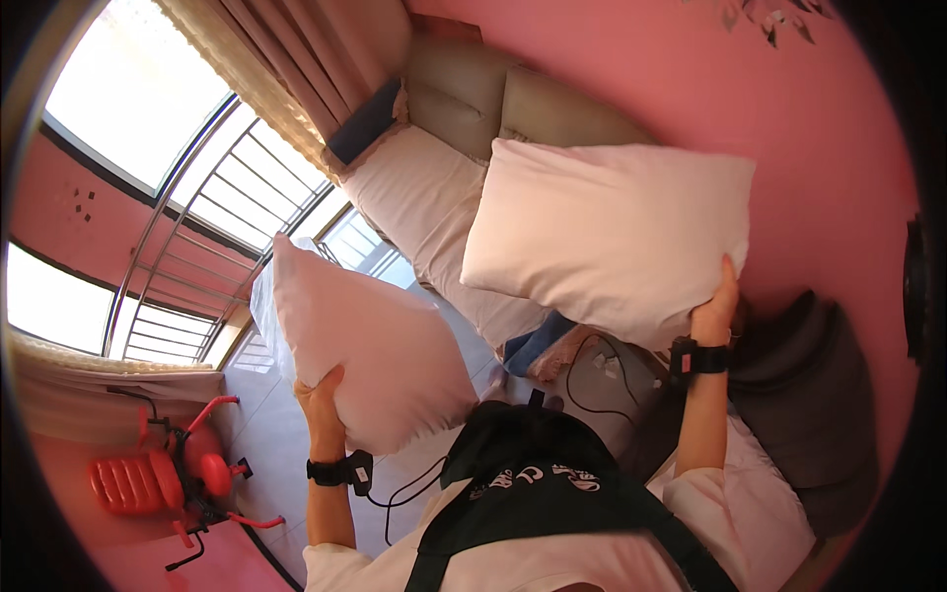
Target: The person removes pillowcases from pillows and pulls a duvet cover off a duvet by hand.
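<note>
My left hand [321,400] is closed on the near edge of a pale pink pillow [370,345], which hangs tilted over the floor with one corner pointing up. On the right, a second pale pink pillow [612,232] is held up in front of the sofa, larger in view and nearly level. My right hand [720,306] grips its lower right corner, thumb and fingers partly hidden behind the fabric. The two pillows are apart from each other.
Behind stands a grey-brown sofa [572,107] with a pink cover [424,192] and a dark blue cushion [365,120]. A dark grey cushion [809,414] lies at the right. Red exercise equipment [178,469] stands at the left, below railed windows. A black cable [577,395] hangs near the sofa.
</note>
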A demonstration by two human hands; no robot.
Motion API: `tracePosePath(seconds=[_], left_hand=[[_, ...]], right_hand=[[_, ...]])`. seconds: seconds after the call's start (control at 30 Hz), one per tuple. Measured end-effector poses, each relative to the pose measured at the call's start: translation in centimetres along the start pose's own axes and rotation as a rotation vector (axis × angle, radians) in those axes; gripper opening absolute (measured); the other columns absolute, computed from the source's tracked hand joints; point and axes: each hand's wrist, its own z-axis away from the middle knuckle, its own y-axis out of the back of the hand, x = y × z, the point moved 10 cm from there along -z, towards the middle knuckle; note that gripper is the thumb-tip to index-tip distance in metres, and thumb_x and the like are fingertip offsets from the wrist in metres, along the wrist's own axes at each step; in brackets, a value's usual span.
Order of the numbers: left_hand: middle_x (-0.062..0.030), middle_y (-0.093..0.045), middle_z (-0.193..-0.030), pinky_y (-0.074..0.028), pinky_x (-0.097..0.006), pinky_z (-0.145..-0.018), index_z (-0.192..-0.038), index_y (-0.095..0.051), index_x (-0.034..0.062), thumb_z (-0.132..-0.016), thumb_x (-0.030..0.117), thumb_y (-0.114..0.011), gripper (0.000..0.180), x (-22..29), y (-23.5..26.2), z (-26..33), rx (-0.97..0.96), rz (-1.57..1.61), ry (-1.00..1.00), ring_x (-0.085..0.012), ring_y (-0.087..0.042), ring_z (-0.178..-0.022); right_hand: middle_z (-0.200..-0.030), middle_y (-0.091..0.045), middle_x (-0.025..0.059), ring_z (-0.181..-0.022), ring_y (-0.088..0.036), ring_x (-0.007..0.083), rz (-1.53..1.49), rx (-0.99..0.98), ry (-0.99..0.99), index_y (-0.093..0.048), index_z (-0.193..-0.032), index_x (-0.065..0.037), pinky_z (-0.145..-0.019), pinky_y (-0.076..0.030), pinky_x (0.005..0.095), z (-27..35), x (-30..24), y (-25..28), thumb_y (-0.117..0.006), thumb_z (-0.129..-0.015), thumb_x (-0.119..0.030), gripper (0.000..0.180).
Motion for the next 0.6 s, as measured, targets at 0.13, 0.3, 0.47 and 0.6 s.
tracePosePath(seconds=[0.13,0.3,0.47,0.6], left_hand=[[-0.0066,-0.059,-0.086,-0.044,-0.026,-0.068,-0.094,-0.057,-0.0016,-0.069,0.004,-0.057,0.025,-0.8,0.6,-3.0,0.047,-0.089,-0.038,-0.0153,-0.056,-0.076],[-0.0073,-0.059,-0.086,-0.045,-0.026,-0.066,-0.094,-0.056,-0.0021,-0.071,0.006,-0.057,0.025,2.4,-2.5,-8.8,0.003,-0.167,-0.081,-0.0153,-0.056,-0.074],[-0.0105,-0.058,-0.087,-0.047,-0.028,-0.064,-0.098,-0.055,-0.0041,-0.072,0.011,-0.058,0.03,7.3,-10.9,-14.9,-0.209,-0.249,-0.104,-0.0171,-0.057,-0.072],[-0.0141,-0.058,-0.088,-0.049,-0.03,-0.062,-0.102,-0.052,-0.0057,-0.071,0.015,-0.06,0.037,9.8,-20.2,-17.3,-0.336,-0.346,-0.274,-0.0201,-0.058,-0.07]], right_hand=[[-0.088,-0.058,0.0126,-0.08,-0.053,0.0212,0.496,0.272,0.034,-0.057,-0.09,0.006,-0.074,-0.043,0.033,-6.1,11.3,13.6,-0.058,-0.075,-0.026,0.035],[-0.07,-0.059,0.016,-0.069,-0.056,0.0209,1.237,0.497,-0.035,-0.059,-0.075,0.005,-0.063,-0.042,0.0356,-3.3,19.8,22.8,-0.054,-0.074,-0.033,0.038],[-0.063,-0.059,0.0137,-0.058,-0.057,0.0225,1.063,0.336,-0.087,-0.06,-0.07,0.002,-0.054,-0.042,0.0361,0.6,18.9,27.3,-0.053,-0.074,-0.033,0.035],[-0.06,-0.057,0.0121,-0.054,-0.054,0.0229,1.039,0.282,-0.181,-0.059,-0.068,-0.002,-0.054,-0.042,0.0341,3.1,18.0,24.8,-0.051,-0.072,-0.022,0.022]])
